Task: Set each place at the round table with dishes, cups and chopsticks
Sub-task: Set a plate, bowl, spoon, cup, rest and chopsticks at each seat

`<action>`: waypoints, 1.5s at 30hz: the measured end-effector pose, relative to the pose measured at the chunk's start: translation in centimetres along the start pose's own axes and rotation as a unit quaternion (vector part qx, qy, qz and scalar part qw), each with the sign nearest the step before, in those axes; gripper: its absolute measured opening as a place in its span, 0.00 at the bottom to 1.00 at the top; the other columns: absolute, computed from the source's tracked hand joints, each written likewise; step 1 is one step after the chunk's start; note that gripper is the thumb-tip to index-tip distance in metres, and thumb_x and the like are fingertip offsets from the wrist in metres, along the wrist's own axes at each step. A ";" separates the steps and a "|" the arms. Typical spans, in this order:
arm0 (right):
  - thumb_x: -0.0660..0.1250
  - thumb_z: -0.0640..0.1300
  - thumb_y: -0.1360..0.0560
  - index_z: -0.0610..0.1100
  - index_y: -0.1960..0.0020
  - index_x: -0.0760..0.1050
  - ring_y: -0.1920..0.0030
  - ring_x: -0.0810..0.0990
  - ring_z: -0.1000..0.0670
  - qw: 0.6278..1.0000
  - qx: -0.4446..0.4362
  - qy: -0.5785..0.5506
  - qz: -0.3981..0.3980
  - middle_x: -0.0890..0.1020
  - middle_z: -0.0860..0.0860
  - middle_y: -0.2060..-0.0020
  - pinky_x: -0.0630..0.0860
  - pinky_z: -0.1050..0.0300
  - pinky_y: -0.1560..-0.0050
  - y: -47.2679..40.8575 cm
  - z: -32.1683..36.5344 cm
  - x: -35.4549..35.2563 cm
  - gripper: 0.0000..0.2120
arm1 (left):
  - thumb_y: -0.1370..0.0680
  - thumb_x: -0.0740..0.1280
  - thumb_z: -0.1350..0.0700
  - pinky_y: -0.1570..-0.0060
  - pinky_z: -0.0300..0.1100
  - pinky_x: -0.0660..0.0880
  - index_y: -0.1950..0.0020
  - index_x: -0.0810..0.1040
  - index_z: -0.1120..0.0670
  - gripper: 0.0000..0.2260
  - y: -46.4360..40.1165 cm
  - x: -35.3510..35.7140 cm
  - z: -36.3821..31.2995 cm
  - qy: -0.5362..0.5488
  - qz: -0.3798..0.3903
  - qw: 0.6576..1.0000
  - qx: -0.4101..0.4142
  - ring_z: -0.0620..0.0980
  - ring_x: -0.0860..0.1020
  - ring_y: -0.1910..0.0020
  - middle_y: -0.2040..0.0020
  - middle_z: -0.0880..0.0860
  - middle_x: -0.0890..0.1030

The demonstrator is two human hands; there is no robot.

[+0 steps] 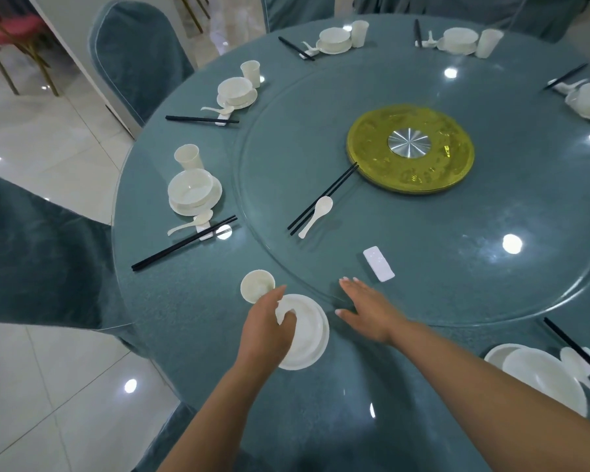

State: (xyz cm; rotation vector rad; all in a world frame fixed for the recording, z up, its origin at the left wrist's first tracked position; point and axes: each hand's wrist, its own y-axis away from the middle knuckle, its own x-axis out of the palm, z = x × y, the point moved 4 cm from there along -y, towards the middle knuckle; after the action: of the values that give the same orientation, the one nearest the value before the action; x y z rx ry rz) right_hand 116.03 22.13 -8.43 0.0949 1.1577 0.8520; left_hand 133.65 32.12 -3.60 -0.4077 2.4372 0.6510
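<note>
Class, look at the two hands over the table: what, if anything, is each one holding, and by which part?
The left hand grips the bowl by its near-left rim, fingers curled over the edge. The right hand holds nothing.

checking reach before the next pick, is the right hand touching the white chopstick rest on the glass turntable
Apart. The head view shows bare glass between the right hand fingertips and the white chopstick rest; the hand is flat, fingers straight.

Bright overhead light; round glare spots on glass table; wide-angle bending at edges (chairs curve); slight softness.
</note>
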 end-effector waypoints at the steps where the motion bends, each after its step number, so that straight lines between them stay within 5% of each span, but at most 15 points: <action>1: 0.58 0.52 0.19 0.44 0.22 0.52 0.23 0.53 0.50 1.000 0.006 -0.025 -0.018 0.57 0.49 0.23 0.54 0.54 0.26 0.1 -0.2 -0.5 0.30 | 0.21 0.64 0.57 0.39 0.37 0.66 0.29 0.69 0.49 0.20 -0.3 0.3 -0.6 -0.003 0.008 1.000 0.006 0.45 0.72 0.36 0.33 0.46 0.74; 5: 0.61 0.48 0.21 0.45 0.29 0.67 0.34 0.70 0.44 0.985 0.061 -0.038 -0.158 0.74 0.47 0.35 0.69 0.50 0.36 0.2 -2.5 -3.1 0.22 | 0.21 0.64 0.58 0.33 0.40 0.65 0.29 0.69 0.49 0.20 -1.7 1.5 -2.6 -0.025 0.040 0.998 0.034 0.45 0.70 0.33 0.31 0.45 0.73; 9: 0.63 0.45 0.24 0.40 0.37 0.73 0.44 0.73 0.39 0.958 0.151 -0.014 -0.242 0.76 0.41 0.44 0.70 0.49 0.45 -0.3 -5.3 -4.8 0.17 | 0.21 0.63 0.58 0.33 0.40 0.63 0.29 0.68 0.49 0.20 -2.8 2.6 -3.9 -0.034 0.065 0.996 0.043 0.45 0.70 0.33 0.31 0.45 0.72; 14: 0.66 0.50 0.24 0.40 0.37 0.71 0.40 0.71 0.40 0.959 0.199 -0.011 -0.202 0.74 0.41 0.41 0.66 0.50 0.40 -1.9 -7.4 -4.4 0.20 | 0.20 0.63 0.56 0.37 0.35 0.62 0.28 0.67 0.49 0.20 -3.7 3.6 -4.4 -0.046 0.083 0.995 0.043 0.44 0.70 0.33 0.31 0.45 0.72; 21: 0.65 0.44 0.30 0.38 0.49 0.75 0.49 0.75 0.40 0.962 0.185 -0.055 -0.193 0.78 0.41 0.50 0.70 0.51 0.50 -2.6 -7.0 -4.5 0.12 | 0.20 0.63 0.56 0.43 0.33 0.62 0.29 0.68 0.48 0.19 -4.0 4.4 -4.0 -0.040 0.099 0.994 0.021 0.42 0.72 0.40 0.35 0.45 0.74; 28: 0.70 0.49 0.30 0.43 0.47 0.75 0.51 0.77 0.46 0.972 0.137 -0.102 -0.164 0.78 0.48 0.52 0.69 0.57 0.55 -0.8 -5.1 -4.0 0.16 | 0.20 0.63 0.56 0.45 0.34 0.65 0.32 0.71 0.50 0.16 -3.3 5.7 -3.6 0.014 0.125 0.992 -0.007 0.41 0.74 0.45 0.39 0.45 0.76; 32: 0.72 0.50 0.31 0.45 0.48 0.75 0.55 0.75 0.50 0.970 0.070 -0.139 -0.187 0.76 0.53 0.57 0.68 0.58 0.57 0.9 -2.5 -3.6 0.15 | 0.19 0.62 0.53 0.37 0.41 0.69 0.36 0.75 0.53 0.13 -2.4 6.2 -3.9 0.103 0.156 0.981 -0.045 0.45 0.77 0.43 0.40 0.46 0.79; 36: 0.73 0.51 0.31 0.46 0.47 0.75 0.58 0.73 0.53 0.967 0.040 -0.159 -0.195 0.74 0.55 0.57 0.66 0.61 0.59 2.7 -0.1 -3.1 0.16 | 0.19 0.62 0.55 0.51 0.45 0.72 0.50 0.79 0.61 0.11 -1.4 6.6 -4.6 0.198 0.161 0.966 -0.046 0.49 0.76 0.58 0.59 0.51 0.80; 45: 0.72 0.53 0.30 0.48 0.41 0.75 0.57 0.74 0.55 0.969 0.008 -0.151 -0.195 0.76 0.57 0.56 0.71 0.60 0.54 5.6 1.8 -1.7 0.20 | 0.20 0.63 0.60 0.57 0.44 0.78 0.49 0.75 0.58 0.02 0.5 5.7 -3.9 0.302 0.138 0.938 -0.102 0.53 0.79 0.62 0.60 0.58 0.81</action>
State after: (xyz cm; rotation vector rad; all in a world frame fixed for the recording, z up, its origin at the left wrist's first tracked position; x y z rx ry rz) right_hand 114.30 25.56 -3.70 0.0080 0.8563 0.4581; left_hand 127.16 29.63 -4.05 -0.3910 3.0584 1.0286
